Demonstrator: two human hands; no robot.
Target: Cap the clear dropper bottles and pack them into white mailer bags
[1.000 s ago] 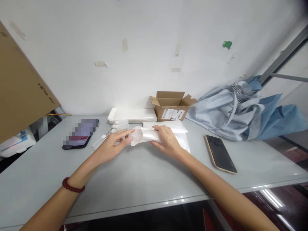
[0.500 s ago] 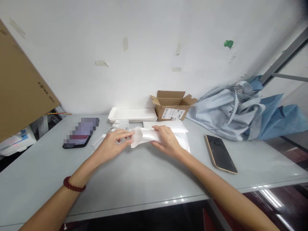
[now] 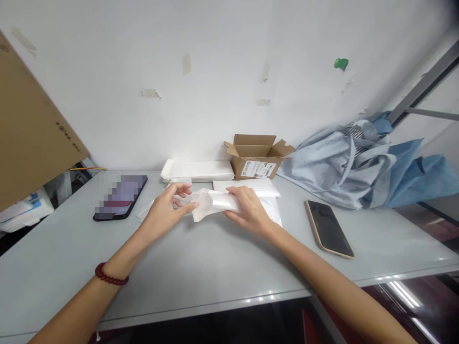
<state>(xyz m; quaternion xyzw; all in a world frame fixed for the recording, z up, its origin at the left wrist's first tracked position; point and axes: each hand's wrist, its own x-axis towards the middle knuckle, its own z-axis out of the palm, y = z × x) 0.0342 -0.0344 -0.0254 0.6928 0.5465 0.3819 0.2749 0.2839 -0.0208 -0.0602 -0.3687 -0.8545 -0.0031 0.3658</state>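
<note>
My right hand (image 3: 249, 209) grips a small white envelope (image 3: 218, 202), thumb and fingers wrapped around its right part. The envelope's flared mouth (image 3: 201, 204) faces left. My left hand (image 3: 168, 205) is beside that mouth, fingers curved and spread apart, the thumb tip at its edge; whether the thumb touches it I cannot tell. Behind the right hand lie flat white packets (image 3: 268, 187), partly covered by it. Clear plastic pieces (image 3: 145, 210) lie on the table beside my left hand, which hides part of them.
On the grey table (image 3: 201, 277) stand a stack of white envelopes (image 3: 204, 170) and an open cardboard box (image 3: 256, 160) against the wall. A phone (image 3: 124, 193) is at left, another phone (image 3: 329, 228) at right. Blue cloth bags (image 3: 344, 165) cover the back right corner.
My left fingers have spread and lifted away from the envelope's mouth, the hand shifting slightly left. The mouth has tilted a little left, while my right hand keeps its hold.
</note>
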